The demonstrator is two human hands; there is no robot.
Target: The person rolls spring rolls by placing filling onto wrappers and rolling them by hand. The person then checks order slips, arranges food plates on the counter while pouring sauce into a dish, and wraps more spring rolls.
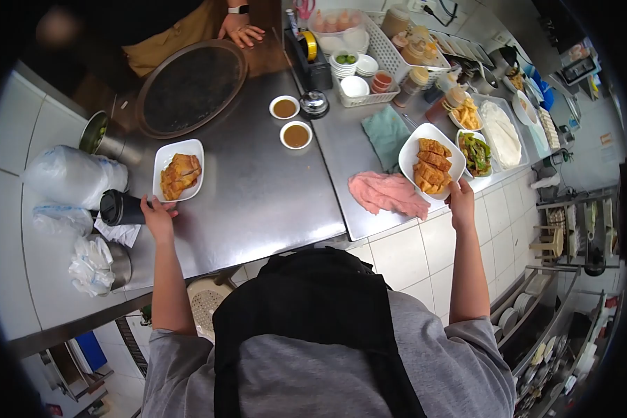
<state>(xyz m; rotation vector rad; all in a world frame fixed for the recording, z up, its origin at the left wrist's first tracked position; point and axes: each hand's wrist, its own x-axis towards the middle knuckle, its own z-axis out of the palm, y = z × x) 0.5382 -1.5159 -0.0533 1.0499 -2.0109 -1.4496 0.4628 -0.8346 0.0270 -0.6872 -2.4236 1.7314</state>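
My left hand [160, 214] is closed on the near edge of a white dish [198, 155] on the steel counter. A browned, fried piece of meat [180, 174] lies in that dish. A black lidded cup [123, 208] stands right beside the same hand. On the other side, my right hand [460, 200] grips the lower right rim of a second white dish [411, 155], and its fingertips are partly hidden. Sliced, golden fried food [432, 166] fills it. Close to this hand is a white bowl of green pepper strips [475, 155].
Two sauce bowls [284, 107] and a call bell [314, 104] sit mid-counter. A round tray [191, 87] lies near another person's hand [245, 33]. Pink cloth [389, 195] and green cloth [385, 136] lie right. Plastic bags [76, 177] line the left; a condiment basket [369, 94] stands behind.
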